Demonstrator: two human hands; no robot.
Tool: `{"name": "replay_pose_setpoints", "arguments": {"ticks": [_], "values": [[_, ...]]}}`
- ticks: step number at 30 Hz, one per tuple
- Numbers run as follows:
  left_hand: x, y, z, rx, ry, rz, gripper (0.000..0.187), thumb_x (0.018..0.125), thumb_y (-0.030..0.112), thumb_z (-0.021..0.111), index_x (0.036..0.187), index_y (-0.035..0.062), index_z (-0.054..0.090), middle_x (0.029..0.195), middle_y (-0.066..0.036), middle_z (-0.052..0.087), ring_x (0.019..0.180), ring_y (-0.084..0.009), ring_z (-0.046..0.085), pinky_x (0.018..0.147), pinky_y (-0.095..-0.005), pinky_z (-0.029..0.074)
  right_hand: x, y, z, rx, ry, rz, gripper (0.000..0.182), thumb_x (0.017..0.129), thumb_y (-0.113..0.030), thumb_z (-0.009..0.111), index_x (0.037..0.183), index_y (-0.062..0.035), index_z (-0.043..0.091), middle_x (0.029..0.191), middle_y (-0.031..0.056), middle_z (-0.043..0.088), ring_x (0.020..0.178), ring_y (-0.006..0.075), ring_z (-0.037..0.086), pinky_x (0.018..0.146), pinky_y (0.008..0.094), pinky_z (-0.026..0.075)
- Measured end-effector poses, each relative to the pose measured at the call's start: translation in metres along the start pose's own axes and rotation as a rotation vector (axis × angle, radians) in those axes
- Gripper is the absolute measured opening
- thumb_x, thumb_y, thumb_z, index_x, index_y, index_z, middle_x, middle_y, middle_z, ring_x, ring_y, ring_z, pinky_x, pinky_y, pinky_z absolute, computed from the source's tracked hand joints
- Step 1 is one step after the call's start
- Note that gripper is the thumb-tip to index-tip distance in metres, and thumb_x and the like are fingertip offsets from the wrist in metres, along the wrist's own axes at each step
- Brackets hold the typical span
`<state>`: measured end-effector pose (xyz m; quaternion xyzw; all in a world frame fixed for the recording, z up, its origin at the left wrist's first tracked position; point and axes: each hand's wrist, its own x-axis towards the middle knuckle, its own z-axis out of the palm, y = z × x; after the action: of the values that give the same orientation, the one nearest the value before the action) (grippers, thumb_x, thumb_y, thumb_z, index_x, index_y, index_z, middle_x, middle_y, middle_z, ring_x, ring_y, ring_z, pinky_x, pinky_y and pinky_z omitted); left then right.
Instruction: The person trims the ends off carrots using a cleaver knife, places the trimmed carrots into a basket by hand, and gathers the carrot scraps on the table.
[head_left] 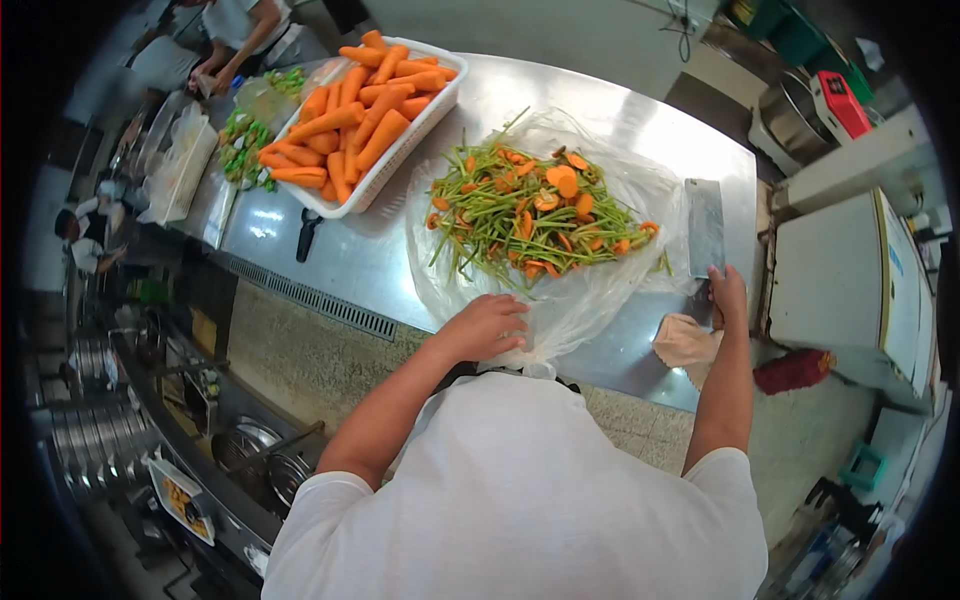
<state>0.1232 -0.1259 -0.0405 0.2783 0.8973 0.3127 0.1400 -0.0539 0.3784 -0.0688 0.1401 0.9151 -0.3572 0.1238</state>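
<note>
My right hand [728, 297] is closed round the handle of a cleaver [706, 230], whose broad blade lies flat over the right part of the steel table. My left hand [488, 328] rests with fingers apart on the near edge of a clear plastic bag [590, 305]. On the spread bag sits a heap of green stalk trimmings [490, 205] mixed with orange carrot ends [562, 180]. Close to my right wrist is a crumpled beige cloth [685, 345], partly hidden by my forearm.
A white basket [400, 160] heaped with peeled carrots [350, 120] stands at the back left. Beside it are a black-handled peeler [307, 236] and green scraps [245, 140]. Another person [250, 40] works beyond. A white fridge-like cabinet [830, 290] flanks the table's right side.
</note>
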Motion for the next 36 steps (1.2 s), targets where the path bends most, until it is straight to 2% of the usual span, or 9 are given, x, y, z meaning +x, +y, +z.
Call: {"name": "replay_pose_setpoints", "arguments": {"ticks": [2, 4, 7, 11, 17, 26, 31, 34, 36], "values": [[-0.005, 0.001, -0.014, 0.002, 0.065, -0.053, 0.029, 0.088, 0.03, 0.073, 0.112, 0.0128, 0.073, 0.138, -0.011, 0.059, 0.136, -0.0347, 0.048, 0.113, -0.0474, 0.038, 0.007, 0.024, 0.009, -0.453, 0.405, -0.266, 0.032, 0.094, -0.026, 0.068, 0.099, 0.0048, 0.061, 0.086, 0.0218, 0.067, 0.082, 0.0382, 0.067, 0.075, 0.0492, 0.053], [-0.013, 0.0, -0.021, 0.006, 0.146, -0.14, 0.029, 0.088, 0.029, 0.073, 0.111, 0.0119, 0.073, 0.138, -0.012, 0.059, 0.135, -0.0356, 0.049, 0.112, -0.0472, 0.039, -0.005, 0.016, 0.004, -0.703, 0.31, -0.198, 0.036, 0.09, -0.022, 0.071, 0.11, 0.0062, 0.063, 0.102, 0.0266, 0.066, 0.102, 0.0466, 0.06, 0.091, 0.0529, 0.048], [-0.014, -0.003, -0.028, 0.141, 0.384, -0.088, 0.028, 0.087, 0.023, 0.073, 0.112, 0.0092, 0.071, 0.129, -0.014, 0.063, 0.128, -0.0388, 0.053, 0.109, -0.0471, 0.043, -0.012, 0.005, 0.023, -0.478, 0.524, -0.468, 0.038, 0.089, -0.021, 0.072, 0.119, 0.0017, 0.063, 0.113, 0.0238, 0.062, 0.104, 0.0435, 0.06, 0.091, 0.0493, 0.049], [-0.024, -0.007, -0.029, 0.119, 0.426, -0.119, 0.027, 0.088, 0.021, 0.073, 0.111, 0.008, 0.071, 0.129, -0.014, 0.062, 0.126, -0.0363, 0.055, 0.106, -0.0454, 0.046, -0.087, -0.093, 0.071, 0.006, 0.101, -0.58, 0.025, 0.089, -0.01, 0.069, 0.113, -0.0015, 0.064, 0.108, 0.0162, 0.063, 0.101, 0.0342, 0.061, 0.088, 0.0415, 0.05], [-0.042, -0.023, -0.033, -0.228, 0.58, -0.221, 0.018, 0.09, 0.009, 0.068, 0.106, 0.0027, 0.069, 0.111, -0.014, 0.068, 0.11, -0.0321, 0.064, 0.098, -0.04, 0.05, -0.067, -0.146, 0.098, 0.017, 0.192, -0.908, 0.013, 0.092, -0.009, 0.065, 0.103, -0.0017, 0.066, 0.1, 0.0167, 0.065, 0.101, 0.0337, 0.061, 0.092, 0.0408, 0.049], [0.057, -0.077, -0.149, -0.1, 0.646, -0.304, 0.026, 0.089, 0.023, 0.067, 0.106, 0.0046, 0.071, 0.107, -0.018, 0.07, 0.104, -0.0353, 0.066, 0.092, -0.0429, 0.052, 0.074, -0.196, 0.079, -0.37, 0.186, -0.5, 0.043, 0.089, -0.021, 0.07, 0.124, 0.0023, 0.063, 0.118, 0.0286, 0.065, 0.111, 0.0401, 0.063, 0.095, 0.0471, 0.051], [0.148, -0.11, -0.177, -0.124, 0.604, -0.387, 0.035, 0.087, 0.03, 0.068, 0.113, 0.0073, 0.071, 0.113, -0.019, 0.07, 0.107, -0.036, 0.066, 0.095, -0.0435, 0.051, 0.165, -0.127, 0.106, -0.45, 0.3, -0.356, 0.07, 0.087, -0.021, 0.069, 0.145, 0.0072, 0.041, 0.087, 0.0255, 0.071, 0.057, 0.0334, 0.069, 0.056, 0.0435, 0.058], [0.199, -0.155, -0.173, -0.199, 0.573, -0.491, 0.046, 0.086, 0.035, 0.07, 0.124, 0.0078, 0.068, 0.118, -0.02, 0.069, 0.112, -0.0379, 0.065, 0.099, -0.0434, 0.05, 0.093, -0.194, 0.084, -0.303, 0.122, -0.048, 0.066, 0.086, -0.022, 0.068, 0.143, 0.0025, 0.045, 0.112, 0.031, 0.067, 0.087, 0.0399, 0.072, 0.075, 0.0464, 0.06], [0.232, -0.193, -0.157, -0.044, 0.706, -0.435, 0.054, 0.086, 0.037, 0.071, 0.129, 0.0045, 0.064, 0.118, -0.02, 0.07, 0.113, -0.0377, 0.065, 0.099, -0.0439, 0.05, 0.105, -0.184, 0.084, -0.335, 0.145, -0.068, 0.06, 0.087, -0.021, 0.066, 0.139, 0.0032, 0.049, 0.106, 0.0314, 0.068, 0.075, 0.0373, 0.073, 0.063, 0.0444, 0.06]]}}
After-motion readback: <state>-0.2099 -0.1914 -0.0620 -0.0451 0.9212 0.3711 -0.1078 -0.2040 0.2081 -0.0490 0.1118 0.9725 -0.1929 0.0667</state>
